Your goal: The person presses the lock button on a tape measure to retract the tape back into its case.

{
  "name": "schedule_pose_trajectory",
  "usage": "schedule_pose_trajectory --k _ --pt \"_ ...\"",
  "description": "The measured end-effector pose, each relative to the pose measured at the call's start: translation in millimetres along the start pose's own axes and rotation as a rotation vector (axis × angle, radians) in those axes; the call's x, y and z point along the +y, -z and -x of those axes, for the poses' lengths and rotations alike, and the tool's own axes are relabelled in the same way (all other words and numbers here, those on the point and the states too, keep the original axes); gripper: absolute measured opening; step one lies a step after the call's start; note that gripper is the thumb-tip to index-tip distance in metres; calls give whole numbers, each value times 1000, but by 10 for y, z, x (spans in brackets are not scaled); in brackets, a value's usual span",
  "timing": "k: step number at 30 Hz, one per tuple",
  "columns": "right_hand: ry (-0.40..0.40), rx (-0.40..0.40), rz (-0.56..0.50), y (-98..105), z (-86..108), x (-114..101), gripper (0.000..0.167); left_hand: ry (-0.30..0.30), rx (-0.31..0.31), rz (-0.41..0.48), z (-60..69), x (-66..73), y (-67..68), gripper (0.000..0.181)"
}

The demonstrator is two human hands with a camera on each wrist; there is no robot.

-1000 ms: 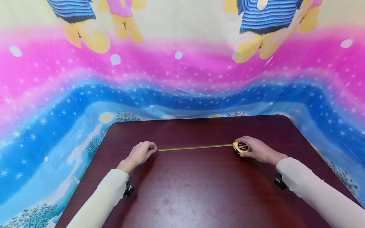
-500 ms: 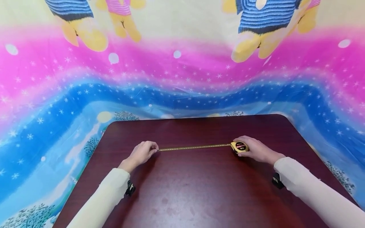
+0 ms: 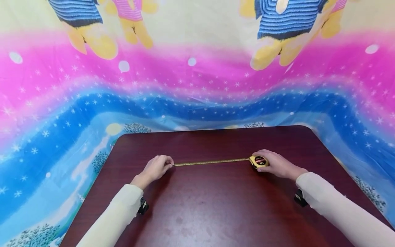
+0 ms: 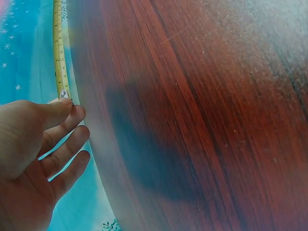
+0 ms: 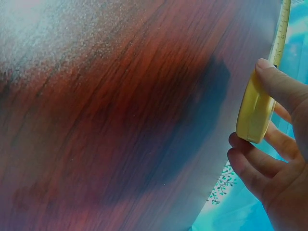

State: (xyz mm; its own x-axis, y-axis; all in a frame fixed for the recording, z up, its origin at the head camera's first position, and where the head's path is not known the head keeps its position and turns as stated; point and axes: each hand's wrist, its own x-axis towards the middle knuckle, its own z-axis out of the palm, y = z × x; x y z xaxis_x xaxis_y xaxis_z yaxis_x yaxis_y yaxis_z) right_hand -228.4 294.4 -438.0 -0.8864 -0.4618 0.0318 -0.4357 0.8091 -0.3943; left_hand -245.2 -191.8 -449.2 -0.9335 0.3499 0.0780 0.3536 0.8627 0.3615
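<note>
A yellow tape measure case (image 3: 259, 161) with a dark round label is gripped by the right hand (image 3: 277, 164). Its yellow blade (image 3: 213, 162) stretches left in a nearly straight line to the left hand (image 3: 156, 167), which pinches the end between thumb and forefinger. In the left wrist view the metal end hook (image 4: 64, 94) shows at the thumb tip of the left hand (image 4: 43, 144), the other fingers loosely bent. The right wrist view shows the case (image 5: 255, 110) edge-on, held by the thumb and fingers of the right hand (image 5: 284, 139).
Beneath the hands is a dark red-brown wooden table (image 3: 197, 199) with rounded far corners. A patterned cloth (image 3: 191, 79) in pink, blue and cream hangs behind it and down both sides. Each wrist carries a small black device (image 3: 143, 206) below a cream sleeve (image 3: 111, 216).
The left hand has shifted slightly to the right, with the tape end still pinched. The stretch of blade between the hands looks slightly shorter. The right hand keeps its grip on the case.
</note>
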Motion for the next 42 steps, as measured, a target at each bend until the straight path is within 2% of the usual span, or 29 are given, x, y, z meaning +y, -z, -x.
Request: schedule_pose_trajectory --k 12,19,28,42 --pt "-1 5 3 -34 -28 20 60 -9 -6 15 -31 75 -21 8" --pt "-6 2 2 -59 -34 6 59 -5 -16 17 -53 99 -93 6" --pt "25 0 0 -70 -58 -12 57 -13 8 34 -76 136 -143 7" --pt "4 3 -7 -131 -11 -1 57 -1 -2 46 -81 186 -222 8"
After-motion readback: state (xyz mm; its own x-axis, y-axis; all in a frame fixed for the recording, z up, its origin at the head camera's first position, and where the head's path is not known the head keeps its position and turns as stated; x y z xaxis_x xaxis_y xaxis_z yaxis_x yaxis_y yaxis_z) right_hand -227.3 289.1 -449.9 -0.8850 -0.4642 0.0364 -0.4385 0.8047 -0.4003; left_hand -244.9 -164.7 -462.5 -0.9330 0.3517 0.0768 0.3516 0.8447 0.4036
